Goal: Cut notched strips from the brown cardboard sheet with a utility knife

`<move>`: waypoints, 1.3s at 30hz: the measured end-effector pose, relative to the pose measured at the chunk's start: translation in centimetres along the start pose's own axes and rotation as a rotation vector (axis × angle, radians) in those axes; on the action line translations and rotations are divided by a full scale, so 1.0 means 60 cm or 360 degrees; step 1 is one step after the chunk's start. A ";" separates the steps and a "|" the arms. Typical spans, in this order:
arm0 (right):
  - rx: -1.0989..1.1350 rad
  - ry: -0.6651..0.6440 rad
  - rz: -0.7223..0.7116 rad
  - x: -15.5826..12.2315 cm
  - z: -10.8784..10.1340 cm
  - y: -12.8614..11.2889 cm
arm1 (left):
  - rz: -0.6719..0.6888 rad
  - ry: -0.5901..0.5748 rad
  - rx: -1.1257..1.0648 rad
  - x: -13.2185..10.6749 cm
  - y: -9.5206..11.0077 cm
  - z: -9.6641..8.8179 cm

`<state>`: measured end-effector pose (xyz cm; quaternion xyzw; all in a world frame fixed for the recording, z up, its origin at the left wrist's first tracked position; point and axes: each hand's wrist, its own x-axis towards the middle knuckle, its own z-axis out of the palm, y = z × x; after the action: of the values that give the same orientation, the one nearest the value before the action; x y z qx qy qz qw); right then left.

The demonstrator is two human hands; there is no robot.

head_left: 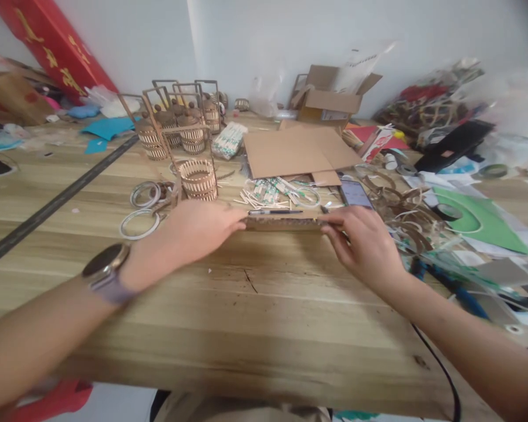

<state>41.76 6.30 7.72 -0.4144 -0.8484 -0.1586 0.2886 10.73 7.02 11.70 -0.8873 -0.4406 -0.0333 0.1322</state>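
Between my two hands stretches a narrow piece of corrugated cardboard (pixel 286 224), its ridged edge facing me. My left hand (pixel 205 227) pinches its left end, with a watch on that wrist. At the other end, the thumb and fingers of my right hand (pixel 363 239) are closed on it. A dark pen (pixel 276 212) lies along just behind the strip. Beyond the pen are scattered short wooden sticks (pixel 257 202). Left of these stands a small round basket (pixel 198 179) of wooden slats with a tall handle, close behind my left hand.
Tape rolls (pixel 139 224) lie on the left. Flat cardboard sheets (pixel 301 151) and an open carton (pixel 330 97) are farther back. Several handled baskets (pixel 191 132) stand left of them. A phone (pixel 355 193), brown strips (pixel 389 202) and green sheet (pixel 484 220) crowd the right.
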 end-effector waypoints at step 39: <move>0.2309 -0.0580 0.2199 -0.163 -0.079 -0.057 | 0.0124 -0.0957 -0.0622 -0.007 0.054 0.123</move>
<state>45.49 -4.14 5.25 -0.5567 -0.3461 0.6611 0.3651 12.60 6.79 3.85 -0.8821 -0.4110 0.1505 -0.1744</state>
